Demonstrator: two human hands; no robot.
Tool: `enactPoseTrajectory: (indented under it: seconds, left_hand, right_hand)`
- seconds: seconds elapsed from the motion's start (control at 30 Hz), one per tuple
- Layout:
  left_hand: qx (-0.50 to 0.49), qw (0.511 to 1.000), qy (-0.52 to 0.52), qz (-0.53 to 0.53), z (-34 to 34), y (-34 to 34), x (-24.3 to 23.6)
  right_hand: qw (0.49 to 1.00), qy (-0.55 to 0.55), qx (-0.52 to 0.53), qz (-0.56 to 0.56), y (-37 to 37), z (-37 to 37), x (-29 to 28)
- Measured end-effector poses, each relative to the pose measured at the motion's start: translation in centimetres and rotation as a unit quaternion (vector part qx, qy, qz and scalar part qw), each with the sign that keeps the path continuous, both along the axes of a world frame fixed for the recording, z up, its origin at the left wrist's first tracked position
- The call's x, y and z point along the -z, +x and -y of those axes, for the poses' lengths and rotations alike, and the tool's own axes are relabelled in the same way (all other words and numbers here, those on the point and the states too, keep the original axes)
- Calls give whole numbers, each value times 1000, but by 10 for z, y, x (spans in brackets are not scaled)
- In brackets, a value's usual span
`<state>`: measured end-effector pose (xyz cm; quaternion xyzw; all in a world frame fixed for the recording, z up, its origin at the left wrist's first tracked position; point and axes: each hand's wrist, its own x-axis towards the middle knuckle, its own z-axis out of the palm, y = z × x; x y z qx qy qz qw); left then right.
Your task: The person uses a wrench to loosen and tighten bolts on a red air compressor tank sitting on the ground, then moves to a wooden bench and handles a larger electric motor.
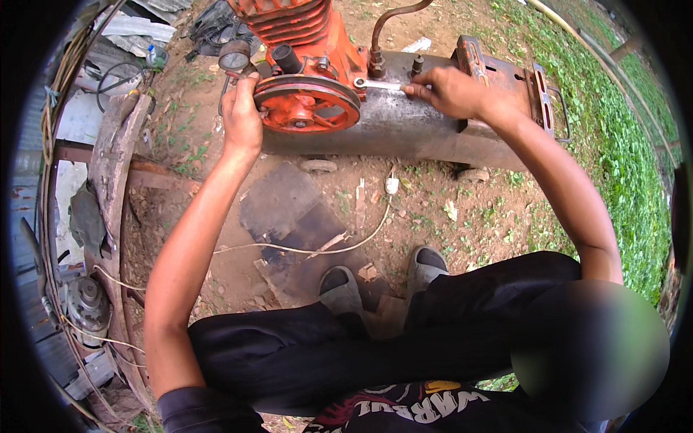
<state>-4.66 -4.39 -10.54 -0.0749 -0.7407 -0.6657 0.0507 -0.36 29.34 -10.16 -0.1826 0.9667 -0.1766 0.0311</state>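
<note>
An orange air compressor pump (pixel 296 25) with cooling fins sits on a bare grey metal tank (pixel 404 119). Its grooved orange pulley (pixel 310 101) faces me. My left hand (pixel 243 119) is closed on the pulley's left edge, some fingers hidden, just below a round pressure gauge (pixel 234 56). In my right hand (pixel 451 94) is a combination wrench (pixel 382 85), gripped at one end. The wrench lies nearly level across the tank top, and its ring end sits at the pump's lower right, beside the pulley. Whether the ring is seated on a bolt is hard to see.
A bent copper-coloured pipe (pixel 379 32) rises behind the wrench. Slotted metal brackets (pixel 473 61) stand on the tank's right part. A pale cord with a white plug (pixel 392 185) lies on the dirt before my feet. Wooden planks (pixel 112 159) and scrap line the left side.
</note>
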Motion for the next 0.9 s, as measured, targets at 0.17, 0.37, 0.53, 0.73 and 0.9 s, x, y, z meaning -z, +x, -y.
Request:
enactPoseTrajectory:
  seconds: [0.17,0.37,0.53,0.73,0.9]
  left_hand:
    - [-15,1000,-12,13,9,-6,8]
    - [-5,1000,-19,5,9,-5,5]
    - [22,1000,11,3,7,-8,11]
    - [17,1000,1,-12,5,-3,6]
    - [0,1000,17,-9,0,0,1]
  right_hand:
    - [993,-71,81,45,43,50,21]
    - [885,-320,222,254,61,117,25]
    - [960,-237,147,6,60,73,-3]
    - [995,-58,26,-80,38,30,-11]
    - [994,-5,-3,-111,23,11,-8]
